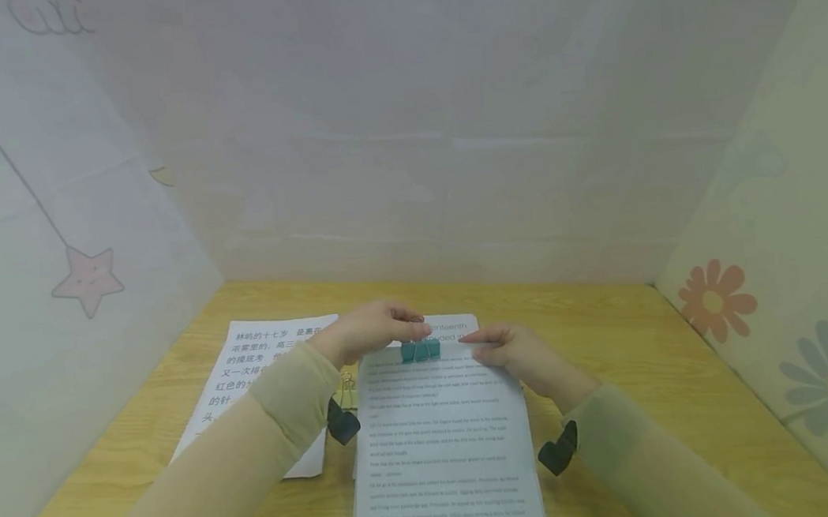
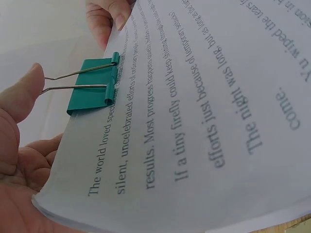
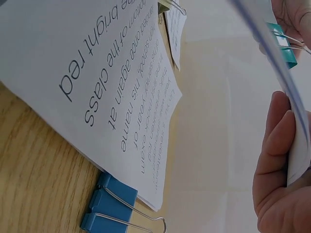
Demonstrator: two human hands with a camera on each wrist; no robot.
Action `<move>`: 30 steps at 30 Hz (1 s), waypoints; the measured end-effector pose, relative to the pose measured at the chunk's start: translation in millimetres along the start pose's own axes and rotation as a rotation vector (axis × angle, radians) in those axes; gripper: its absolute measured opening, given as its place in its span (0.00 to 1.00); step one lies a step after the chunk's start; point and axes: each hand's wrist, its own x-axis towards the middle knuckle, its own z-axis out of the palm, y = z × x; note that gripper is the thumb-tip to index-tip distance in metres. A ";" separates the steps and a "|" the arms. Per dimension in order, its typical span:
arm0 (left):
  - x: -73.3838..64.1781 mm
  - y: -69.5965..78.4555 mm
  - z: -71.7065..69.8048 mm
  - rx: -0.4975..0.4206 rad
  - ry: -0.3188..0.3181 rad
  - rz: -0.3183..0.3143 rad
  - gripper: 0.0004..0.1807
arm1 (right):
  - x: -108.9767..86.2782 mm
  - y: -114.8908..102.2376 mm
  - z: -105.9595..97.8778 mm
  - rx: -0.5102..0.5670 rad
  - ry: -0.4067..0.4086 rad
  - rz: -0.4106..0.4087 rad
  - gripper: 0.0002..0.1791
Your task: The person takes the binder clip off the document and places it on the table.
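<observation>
A sheaf of printed sheets [image 1: 443, 446] is held up over the table, with a teal binder clip [image 1: 420, 351] at its top edge. My left hand [image 1: 368, 328] is at the clip; in the left wrist view the thumb meets the end of the wire handle [image 2: 77, 87] and the fingers pass behind the paper. The right hand [image 1: 527, 358] pinches the sheaf's top right corner, thumb in front. In the right wrist view its fingers [image 3: 279, 150] lie along the back of the sheaf, whose edge shows as a curved strip.
Behind the sheaf lies a stack with large English print [image 3: 112, 92], a blue binder clip [image 3: 109, 204] on its edge. Left of it on the wooden table [image 1: 567, 312] is a stack with Chinese print [image 1: 217, 413]. A yellowish binder clip [image 1: 348, 393] sits between. Patterned walls enclose the table.
</observation>
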 end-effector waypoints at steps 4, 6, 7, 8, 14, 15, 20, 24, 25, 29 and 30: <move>0.2 -1.7 1.6 -0.013 0.019 0.009 0.29 | -0.1 0.3 0.0 -0.005 0.012 0.000 0.17; 0.4 -2.1 2.4 -0.012 0.029 0.017 0.30 | -0.1 0.3 0.0 -0.010 0.018 0.004 0.16; 0.5 -2.3 2.7 -0.010 0.033 0.019 0.31 | -0.1 0.5 0.0 -0.011 0.021 0.007 0.16; 0.7 -2.5 3.1 -0.006 0.039 0.022 0.31 | 0.0 0.7 0.0 -0.013 0.024 0.010 0.16; 2.4 -4.8 4.8 -0.007 0.059 0.035 0.28 | 0.9 2.1 0.5 -0.017 0.039 0.020 0.16; 2.3 -5.1 5.2 -0.010 0.061 0.035 0.27 | 0.9 2.2 0.3 -0.018 0.036 0.018 0.16; 3.3 -6.5 6.6 -0.006 0.076 0.036 0.27 | 0.0 3.4 -1.4 -0.016 0.004 0.007 0.16; 4.1 -7.5 6.4 -0.031 0.074 0.041 0.27 | -1.1 4.5 -2.9 -0.016 -0.018 -0.003 0.17; 3.9 -7.3 6.0 -0.039 0.073 0.039 0.27 | -1.3 4.8 -3.2 -0.015 -0.021 -0.006 0.17; 3.1 -6.4 3.2 -0.066 0.082 0.038 0.27 | -1.3 6.9 -4.2 -0.006 -0.034 -0.014 0.17; 2.8 -5.9 2.4 -0.075 0.088 0.040 0.28 | -1.2 7.7 -4.7 -0.005 -0.035 -0.016 0.17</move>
